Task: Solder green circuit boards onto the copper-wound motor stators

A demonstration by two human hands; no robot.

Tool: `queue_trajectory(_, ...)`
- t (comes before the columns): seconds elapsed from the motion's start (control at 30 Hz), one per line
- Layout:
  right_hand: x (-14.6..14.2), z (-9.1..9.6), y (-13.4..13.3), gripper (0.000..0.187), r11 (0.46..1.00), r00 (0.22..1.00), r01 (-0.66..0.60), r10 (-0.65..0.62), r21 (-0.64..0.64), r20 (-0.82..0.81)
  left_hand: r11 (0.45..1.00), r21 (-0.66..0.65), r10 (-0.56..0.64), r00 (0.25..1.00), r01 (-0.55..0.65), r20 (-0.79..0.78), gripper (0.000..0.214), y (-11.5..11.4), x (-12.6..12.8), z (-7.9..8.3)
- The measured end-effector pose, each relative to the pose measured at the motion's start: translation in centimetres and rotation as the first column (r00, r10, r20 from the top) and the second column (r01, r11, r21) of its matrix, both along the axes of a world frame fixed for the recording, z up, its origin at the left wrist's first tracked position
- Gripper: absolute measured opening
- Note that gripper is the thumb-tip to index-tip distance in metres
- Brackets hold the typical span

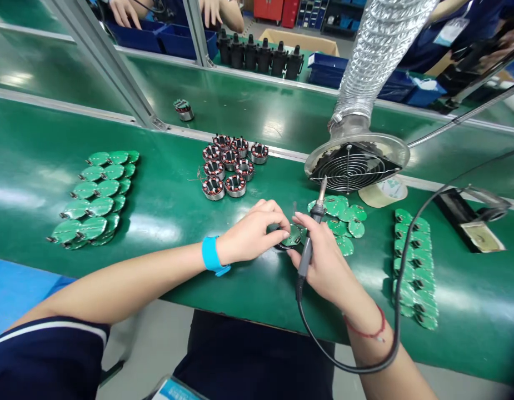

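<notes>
Green bench (165,166); right hand (325,264) grips iron (310,241) beside board (292,236)

Head-worn camera looks forward and down, close over workbench (31,166).

Glossy green bench mat (27,161); crinkled shiny foil duct (377,50) beyond the right hand (325,261); matt black soldering iron (307,251) in it; matt green circuit board (292,236) in the left hand (250,236), bright metal-rimmed stators (229,166) beyond

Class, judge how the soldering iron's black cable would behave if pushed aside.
The cable probably flops; it hangs in a slack loop below the right hand. Likely light, being thin, yet it may tug the soldering iron.
</notes>
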State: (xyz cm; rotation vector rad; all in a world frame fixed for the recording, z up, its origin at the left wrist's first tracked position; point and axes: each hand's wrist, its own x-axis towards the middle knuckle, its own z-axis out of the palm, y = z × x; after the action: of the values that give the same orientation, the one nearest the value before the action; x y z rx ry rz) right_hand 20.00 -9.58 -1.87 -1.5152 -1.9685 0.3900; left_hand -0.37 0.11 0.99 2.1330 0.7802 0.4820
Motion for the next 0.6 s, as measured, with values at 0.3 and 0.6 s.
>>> queue_trajectory(0.3, -0.8, 0.3, 0.3, 0.043, 0.975, 0.982, 0.109, -0.076, 0.195, -0.171, 0.987, -0.149, 0.061, 0.998, -0.061, 0.000, 0.014, -0.8, 1.5, -1.0)
queue_trajectory(0.6, 0.0, 0.5, 0.2, 0.039, 0.977, 0.994, 0.065, -0.046, 0.202, -0.098, 0.987, -0.053, 0.153, 0.988, -0.153, -0.019, 0.016, -1.1, 1.4, -1.5)
